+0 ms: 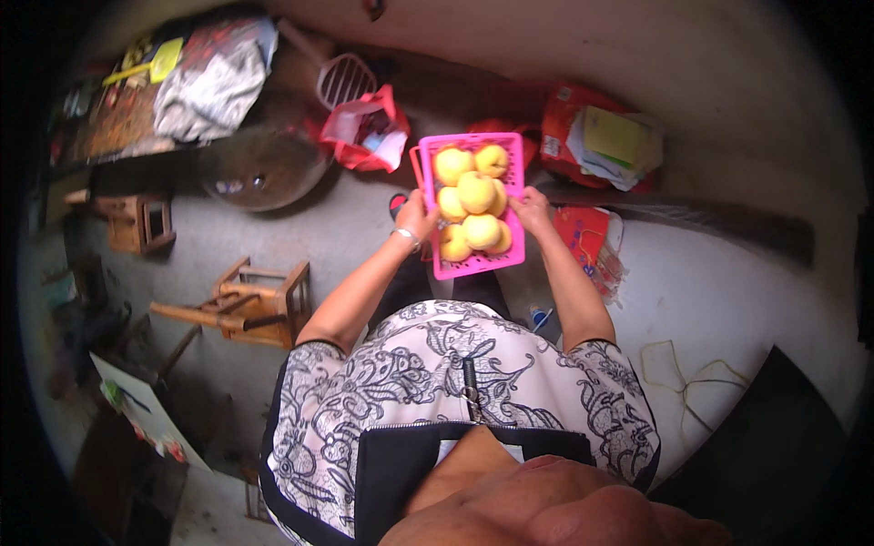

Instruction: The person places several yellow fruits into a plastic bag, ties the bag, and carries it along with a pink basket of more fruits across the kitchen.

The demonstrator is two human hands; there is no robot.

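Observation:
A pink plastic basket with slotted walls is held out in front of me at about waist height. Several round yellow fruits, perhaps apples or peaches, are heaped inside it. My left hand, with a bracelet at the wrist, grips the long left side of the basket. On the opposite side, my right hand clasps the rim. A reddish-pink handle hangs down along the basket's left side. The fingers under the rim are partly hidden.
Beyond the basket stand a red bag and a pile of papers on red packaging. Wooden stools and a round metal wok-like vessel are to the left. A cord lies on the floor at right, near a dark panel.

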